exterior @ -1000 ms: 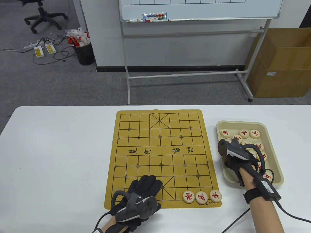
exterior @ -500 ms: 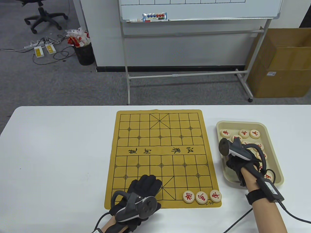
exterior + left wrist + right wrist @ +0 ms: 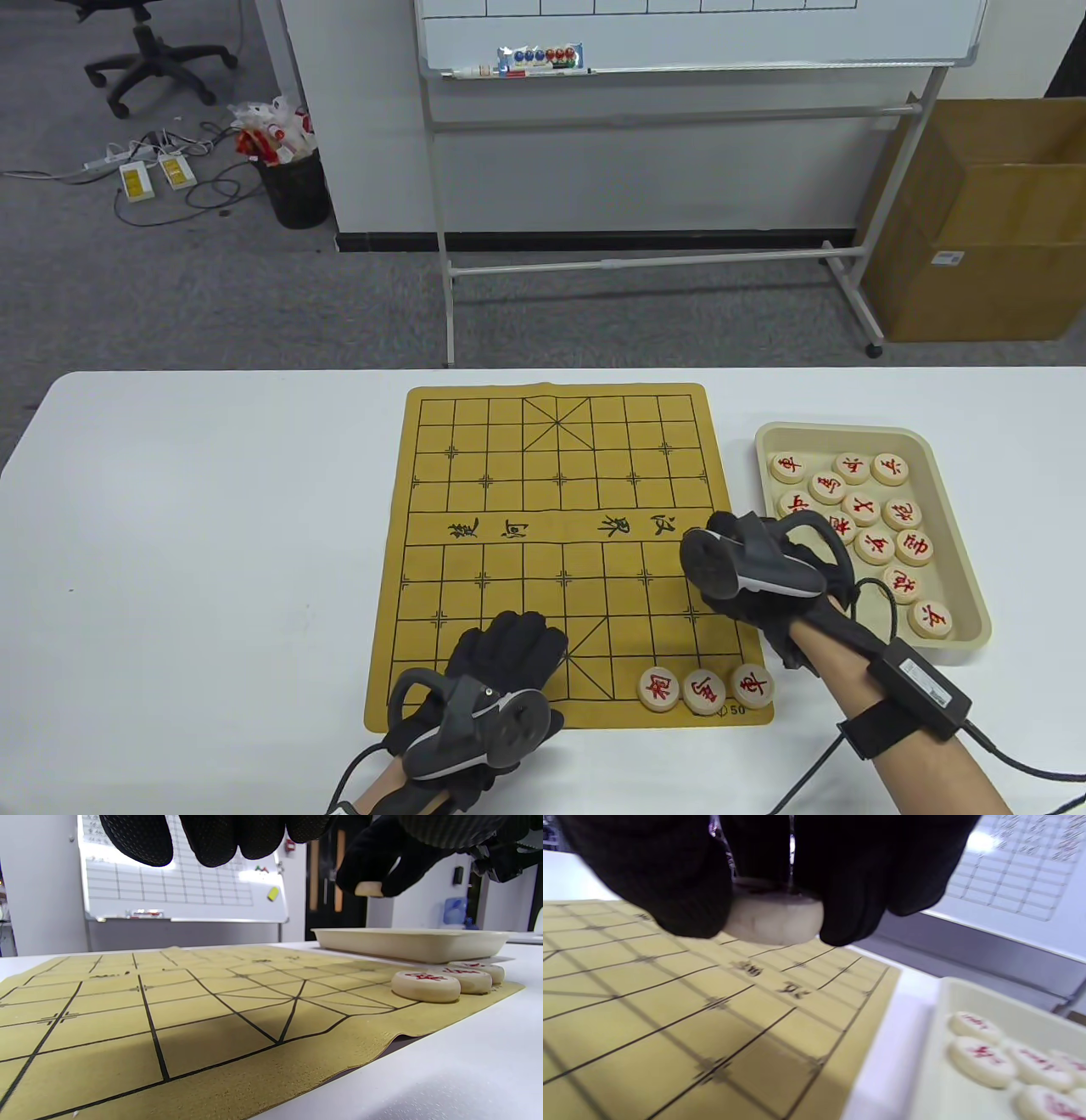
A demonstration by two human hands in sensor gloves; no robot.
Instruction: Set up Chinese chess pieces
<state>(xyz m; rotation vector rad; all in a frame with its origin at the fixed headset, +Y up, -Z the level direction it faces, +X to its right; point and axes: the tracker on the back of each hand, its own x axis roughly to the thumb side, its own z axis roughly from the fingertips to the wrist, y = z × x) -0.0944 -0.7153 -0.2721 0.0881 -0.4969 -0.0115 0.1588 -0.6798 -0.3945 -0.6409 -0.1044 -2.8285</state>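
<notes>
A yellow chess board mat lies on the white table. Three wooden pieces with red characters stand in a row at its near right corner. My right hand hovers over the mat's right side, its fingers pinching one wooden chess piece; that piece also shows in the left wrist view. My left hand rests flat on the mat's near edge, fingers straight, holding nothing. The beige tray to the right holds several more pieces.
A whiteboard on a wheeled stand stands beyond the table's far edge, with a cardboard box to its right. An office chair and a bin are on the carpet at the back left.
My right hand has lifted out of the tray with a piece and moved left over the mat's right side. The left hand has stayed where it was.
</notes>
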